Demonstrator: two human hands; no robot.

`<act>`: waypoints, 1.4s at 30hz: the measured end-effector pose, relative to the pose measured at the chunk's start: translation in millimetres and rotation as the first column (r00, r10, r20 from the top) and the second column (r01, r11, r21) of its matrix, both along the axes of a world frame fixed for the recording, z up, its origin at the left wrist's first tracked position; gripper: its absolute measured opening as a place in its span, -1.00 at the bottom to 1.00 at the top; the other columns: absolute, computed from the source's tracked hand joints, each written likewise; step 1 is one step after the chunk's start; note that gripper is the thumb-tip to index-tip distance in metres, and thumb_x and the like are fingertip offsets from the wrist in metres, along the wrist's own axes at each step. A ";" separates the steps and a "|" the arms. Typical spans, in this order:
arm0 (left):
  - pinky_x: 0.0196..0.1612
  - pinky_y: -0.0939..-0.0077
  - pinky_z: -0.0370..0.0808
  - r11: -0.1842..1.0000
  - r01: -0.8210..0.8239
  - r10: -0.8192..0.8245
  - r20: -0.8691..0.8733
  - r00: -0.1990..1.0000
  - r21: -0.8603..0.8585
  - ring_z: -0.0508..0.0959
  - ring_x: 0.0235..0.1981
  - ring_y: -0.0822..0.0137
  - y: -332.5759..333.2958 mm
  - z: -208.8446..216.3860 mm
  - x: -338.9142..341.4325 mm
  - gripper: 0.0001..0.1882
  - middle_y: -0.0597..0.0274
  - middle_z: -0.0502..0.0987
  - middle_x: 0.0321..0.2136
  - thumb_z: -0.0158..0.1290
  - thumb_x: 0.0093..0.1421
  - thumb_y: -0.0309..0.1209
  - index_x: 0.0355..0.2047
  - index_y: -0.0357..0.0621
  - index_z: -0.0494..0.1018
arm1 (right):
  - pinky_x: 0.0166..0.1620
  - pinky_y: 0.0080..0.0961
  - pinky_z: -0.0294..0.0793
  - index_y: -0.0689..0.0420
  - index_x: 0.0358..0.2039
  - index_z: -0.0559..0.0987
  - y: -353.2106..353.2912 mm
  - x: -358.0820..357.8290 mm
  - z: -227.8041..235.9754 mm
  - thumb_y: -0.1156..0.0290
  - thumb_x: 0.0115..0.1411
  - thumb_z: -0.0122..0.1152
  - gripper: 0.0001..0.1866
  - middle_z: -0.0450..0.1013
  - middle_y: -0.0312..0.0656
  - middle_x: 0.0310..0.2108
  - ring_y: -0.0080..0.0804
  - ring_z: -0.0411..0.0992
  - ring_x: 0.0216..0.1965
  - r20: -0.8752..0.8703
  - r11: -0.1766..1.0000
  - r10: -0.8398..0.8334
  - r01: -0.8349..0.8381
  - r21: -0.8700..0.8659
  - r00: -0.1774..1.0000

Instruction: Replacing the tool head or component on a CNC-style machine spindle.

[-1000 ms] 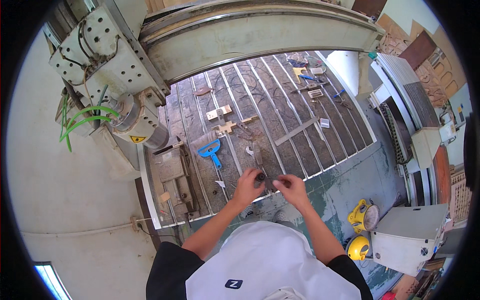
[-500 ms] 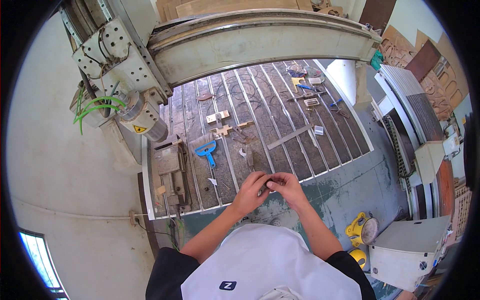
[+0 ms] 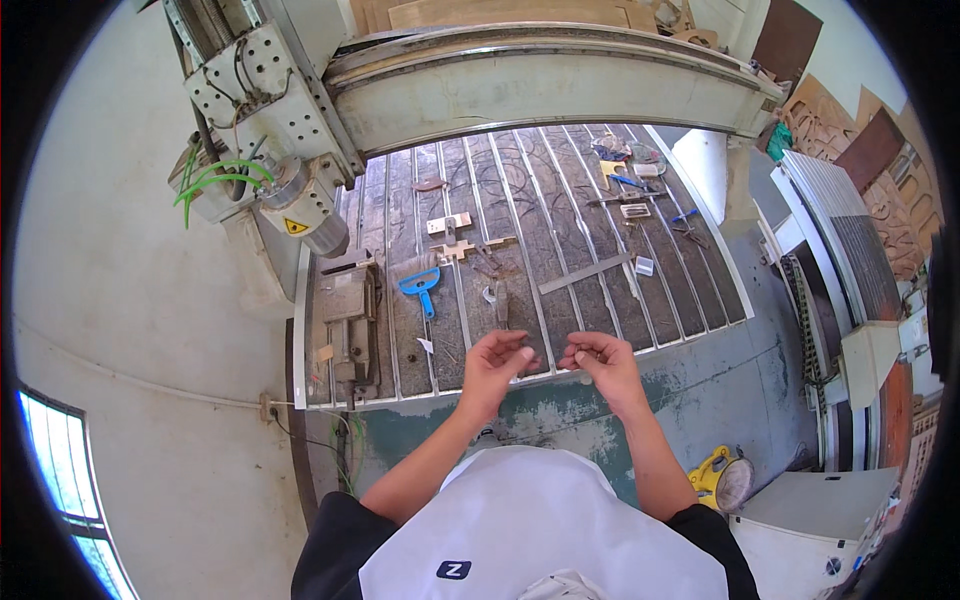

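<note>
Slatted machine bed [image 3: 520, 215] is spanned by a pale gantry beam [image 3: 550, 97] — a vise [image 3: 350, 335] is seated at its left end, with a blue scraper [image 3: 421, 290] laid nearby. Left hand [image 3: 489, 378] and right hand [image 3: 613, 374] are held apart at the bed's near edge, fingers loosely curled toward the thumbs; whether anything small is pinched in either cannot be told. One dark-handled tool [image 3: 502, 306] is seen lying on the bed — just beyond the left fingertips.

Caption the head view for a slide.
Left hand and right hand held apart near a slotted table bearing a blue T-shaped tool.
</note>
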State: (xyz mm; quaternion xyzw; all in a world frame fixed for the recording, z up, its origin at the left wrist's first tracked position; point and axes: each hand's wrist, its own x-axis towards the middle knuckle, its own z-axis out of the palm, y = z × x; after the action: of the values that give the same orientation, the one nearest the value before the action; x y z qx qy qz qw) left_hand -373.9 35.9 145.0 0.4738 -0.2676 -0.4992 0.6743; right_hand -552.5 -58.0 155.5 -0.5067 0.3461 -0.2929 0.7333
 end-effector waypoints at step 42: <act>-0.29 0.68 0.43 0.823 -0.567 0.546 0.307 0.780 -0.024 0.48 -0.35 0.57 74.7 -8.6 47.5 -0.78 0.26 0.53 -0.39 0.14 0.14 -0.52 -0.21 -0.35 0.43 | -0.39 -0.65 0.45 0.26 -0.22 0.39 54.1 145.5 11.5 0.71 -0.02 0.22 -0.67 0.51 -0.18 -0.52 -0.61 0.47 -0.46 -0.321 0.810 0.165 -0.314 -0.496 0.933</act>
State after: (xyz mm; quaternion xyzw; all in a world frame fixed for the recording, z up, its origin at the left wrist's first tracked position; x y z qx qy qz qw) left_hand -326.5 110.6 136.5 0.6250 -0.1976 -0.2089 0.7257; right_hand -407.0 -3.9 167.0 -0.7660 0.2764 -0.2128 0.5399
